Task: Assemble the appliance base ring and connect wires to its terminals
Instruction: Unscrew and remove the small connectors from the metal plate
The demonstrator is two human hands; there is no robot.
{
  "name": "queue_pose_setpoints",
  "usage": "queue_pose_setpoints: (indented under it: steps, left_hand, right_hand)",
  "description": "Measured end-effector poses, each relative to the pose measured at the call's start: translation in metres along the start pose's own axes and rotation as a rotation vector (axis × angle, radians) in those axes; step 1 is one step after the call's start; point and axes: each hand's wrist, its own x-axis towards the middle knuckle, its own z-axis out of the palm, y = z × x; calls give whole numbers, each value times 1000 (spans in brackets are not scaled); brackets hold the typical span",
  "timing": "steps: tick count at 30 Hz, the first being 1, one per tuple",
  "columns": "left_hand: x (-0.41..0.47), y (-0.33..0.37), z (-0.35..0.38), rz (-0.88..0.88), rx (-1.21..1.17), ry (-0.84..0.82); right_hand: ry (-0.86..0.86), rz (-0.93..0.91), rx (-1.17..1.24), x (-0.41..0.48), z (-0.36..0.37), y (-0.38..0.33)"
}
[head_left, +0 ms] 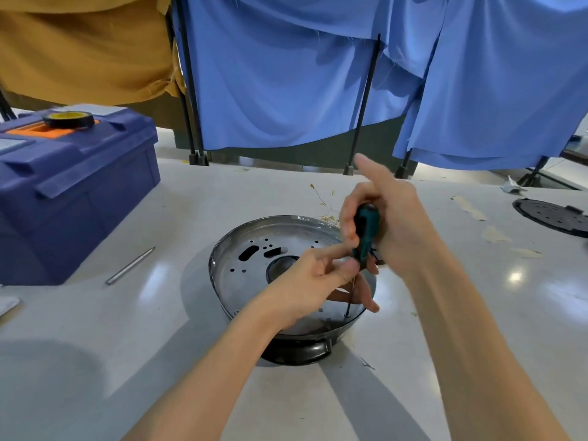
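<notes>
Right hand (391,224) grips the teal-and-black screwdriver (366,230) by the handle, fingers curled round it, index finger sticking out straight and up. Left hand (315,281), just below and left of the right hand, pinches the screwdriver shaft under the handle between thumb and fingers. The screwdriver is near upright, its tip on a hole at the near edge of the metal base ring (241,281). The ring lies under both hands on the counter (127,329), seated on a black base (299,353). Thin wires (324,202) lie just beyond the right hand, behind the ring. Metal rod (130,265) well left of the left hand. Blue toolbox (73,198) farther left, tape roll (68,119) on its lid. Black perforated plate (553,218) far right of the right hand.
</notes>
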Motion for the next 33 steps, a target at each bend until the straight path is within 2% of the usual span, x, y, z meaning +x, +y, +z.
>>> queue_pose_setpoints:
  steps: [3,5,7,11,14,15,17,20,22,23,25,28,31,33]
  left_hand:
    - [1,1,0,-24,12,-24]
    - [1,0,-1,-31,-10,-21]
    - [1,-3,-3,-26,-27,2]
    - [5,-5,1,11,-32,29]
    - [4,-4,2,19,-49,49]
    - [2,-4,1,8,-52,61]
    - [0,-2,-2,-18,-80,73]
    - [1,0,-3,-32,-81,24]
    - [2,1,-2,-54,-72,-3]
    - [2,1,-2,-61,-70,-12]
    - [2,0,-4,-66,-78,-4]
    - [1,-4,-3,-55,-74,52]
    - [4,-5,0,-32,-77,99]
    - [5,-5,1,-12,-79,116]
  right_hand:
    - [-303,85,61,8,-13,-8]
    - [-355,65,122,11,-8,-1]
    - [-231,12,108,10,-1,5]
    - [174,-155,19,0,10,10]
    - [532,-335,-264,-6,34,20]
    - [565,-358,-310,-6,40,24]
    - [439,-256,-207,-2,38,22]
    - [-72,80,64,9,6,5]
    - [-338,174,123,12,-9,0]
    - [-418,178,159,13,-11,1]
    - [-447,143,197,13,-6,8]
    - [-224,28,146,7,3,13]
    - [90,-100,136,-5,6,14]
    - [329,-226,43,-9,16,19]
